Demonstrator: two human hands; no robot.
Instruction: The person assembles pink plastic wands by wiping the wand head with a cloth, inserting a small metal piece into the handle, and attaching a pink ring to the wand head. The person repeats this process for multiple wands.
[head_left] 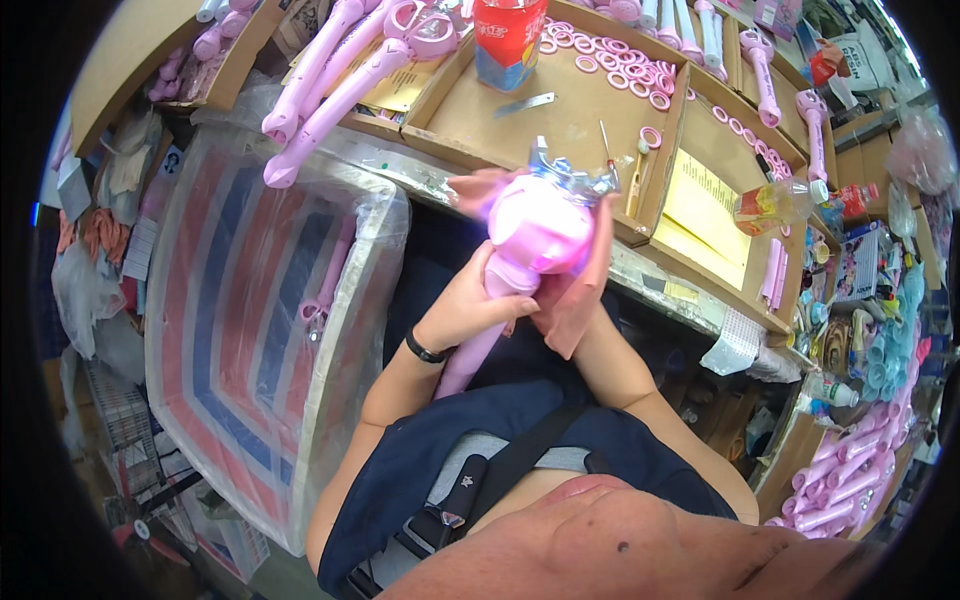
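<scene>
I have a pink toy wand (520, 262) up in front of my chest, above my lap and just short of the worktop (560, 120) edge. My left hand (470, 305) is wrapped around its handle just below the round glowing head, grip closed on the wand, the rest of the handle running down toward my body. My right hand (570, 300) sits against the right side of the head behind a pink cloth (585, 285); it seems to pinch the cloth against the toy, though the fingers are mostly hidden and I cannot tell how tightly they close. A silver crown piece (565, 172) tops the head. As I judge it, I am wiping or checking the lit head of an assembled wand. The next move calls for turning the handle in the left hand so the cloth reaches the far side, keeping pressure light around the crown's thin points. On the worktop lie pink rings (610, 60), a red can (510, 40), yellow sheets (705, 205) and more wands (330, 75). A striped bag (240, 300) stands open to my left.
</scene>
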